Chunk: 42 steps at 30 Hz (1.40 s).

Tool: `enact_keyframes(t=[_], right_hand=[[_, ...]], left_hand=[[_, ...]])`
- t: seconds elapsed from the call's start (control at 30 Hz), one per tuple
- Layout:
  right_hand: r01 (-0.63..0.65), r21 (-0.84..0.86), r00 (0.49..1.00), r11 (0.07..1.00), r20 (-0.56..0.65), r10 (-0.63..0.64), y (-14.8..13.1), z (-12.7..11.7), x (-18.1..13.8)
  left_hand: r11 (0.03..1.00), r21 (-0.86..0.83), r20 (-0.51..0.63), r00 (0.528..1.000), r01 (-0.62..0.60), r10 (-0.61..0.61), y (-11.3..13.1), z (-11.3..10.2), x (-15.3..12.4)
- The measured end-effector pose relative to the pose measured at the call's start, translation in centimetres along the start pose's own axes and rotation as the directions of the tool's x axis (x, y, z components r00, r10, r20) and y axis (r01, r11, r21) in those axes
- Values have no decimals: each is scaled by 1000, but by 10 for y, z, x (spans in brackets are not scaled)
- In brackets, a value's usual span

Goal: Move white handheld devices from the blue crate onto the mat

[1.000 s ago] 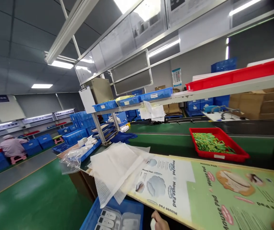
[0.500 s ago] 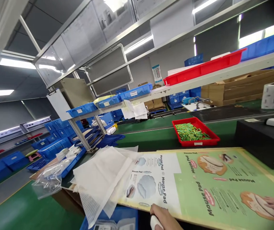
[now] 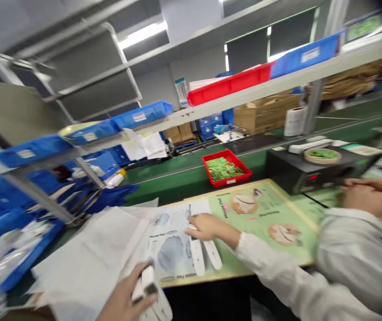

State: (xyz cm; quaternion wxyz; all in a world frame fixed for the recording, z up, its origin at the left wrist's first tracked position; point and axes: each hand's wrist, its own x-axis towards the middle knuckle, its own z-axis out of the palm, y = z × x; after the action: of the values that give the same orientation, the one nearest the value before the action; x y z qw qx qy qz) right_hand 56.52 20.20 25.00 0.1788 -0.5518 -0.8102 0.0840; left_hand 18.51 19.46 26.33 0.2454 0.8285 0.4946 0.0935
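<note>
My left hand point(image 3: 122, 292), low in the view, is closed around several white plastic pieces point(image 3: 157, 307) with rounded ends. Over the printed board, my right hand point(image 3: 206, 226) reaches in from the right in a white sleeve. Its fingers curl over the far ends of two long white plastic pieces point(image 3: 198, 258), which fan out toward me; their gripped ends are hidden. Beneath them is the board's white-and-green Mouse Pad print point(image 3: 170, 254). Thin white sheets point(image 3: 87, 258) overlap its left side, near my left hand.
A red tray point(image 3: 227, 171) of small green pieces stands behind the board. At right, a co-worker's hands point(image 3: 367, 196) are beside a black box point(image 3: 287, 171) bearing a round dish point(image 3: 322, 156). A shelf with blue and red trays crosses above. A blue bin point(image 3: 43, 243) stands left.
The view has swung right, showing the co-worker. Both my hands are now visible, where one showed at the bottom edge before. Two white pieces are now over the board under my right hand.
</note>
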Motion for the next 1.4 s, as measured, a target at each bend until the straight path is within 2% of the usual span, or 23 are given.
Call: enact_keyframes(t=[0.03,0.1,0.2,0.3,0.43,0.53,0.6,0.67,0.7,0.73,0.8,0.83,0.87,0.93,1.03,1.17,1.3,1.4], right_hand=[[-2,-9,1000,1000,29,3,7,2,6],[-36,-18,996,999,76,37,19,9,14],[-112,-13,990,994,89,113,37,18,18],[-213,-27,976,977,37,214,51,28,19],[-391,-77,919,917,-86,385,58,41,27],[-467,-23,857,884,-259,446,58,41,31],[-481,91,754,872,-466,464,56,34,26],[-440,196,617,876,-643,453,52,26,11],[-415,218,573,883,-692,440,48,24,-1],[-394,223,553,892,-717,423,44,24,-16],[-369,202,582,907,-711,395,32,31,-48],[-353,174,639,919,-672,373,26,38,-64],[-363,166,674,917,-632,382,20,46,-79],[-386,155,747,909,-526,407,9,63,-100],[-423,95,807,901,-412,422,-2,77,-110],[-462,1,833,887,-342,434,-7,74,-103],[-470,-40,847,882,-300,438,-9,70,-98],[-492,-42,838,869,-291,461,-10,69,-94]], left_hand=[[997,-49,119,990,-64,70,20,-3,35],[976,-131,302,931,-171,204,57,-1,100],[967,-165,472,845,-196,251,88,21,172],[969,-174,498,833,-176,241,87,50,215],[967,-162,424,871,-196,248,74,74,241],[951,-104,305,901,-291,309,71,77,244],[927,-18,195,908,-374,370,71,76,239],[889,117,38,897,-442,441,74,76,226],[867,194,-47,879,-459,475,77,79,216],[844,266,-129,850,-466,510,80,84,203],[815,367,-259,792,-449,553,88,103,174],[814,390,-307,772,-431,556,92,115,158],[822,403,-344,765,-403,544,96,130,143],[846,407,-387,774,-345,502,105,157,118],[884,391,-399,818,-258,415,114,184,100],[885,391,-351,847,-254,399,118,190,103],[893,369,-367,843,-256,393,119,185,113],[900,371,-399,836,-227,376,127,182,118]])
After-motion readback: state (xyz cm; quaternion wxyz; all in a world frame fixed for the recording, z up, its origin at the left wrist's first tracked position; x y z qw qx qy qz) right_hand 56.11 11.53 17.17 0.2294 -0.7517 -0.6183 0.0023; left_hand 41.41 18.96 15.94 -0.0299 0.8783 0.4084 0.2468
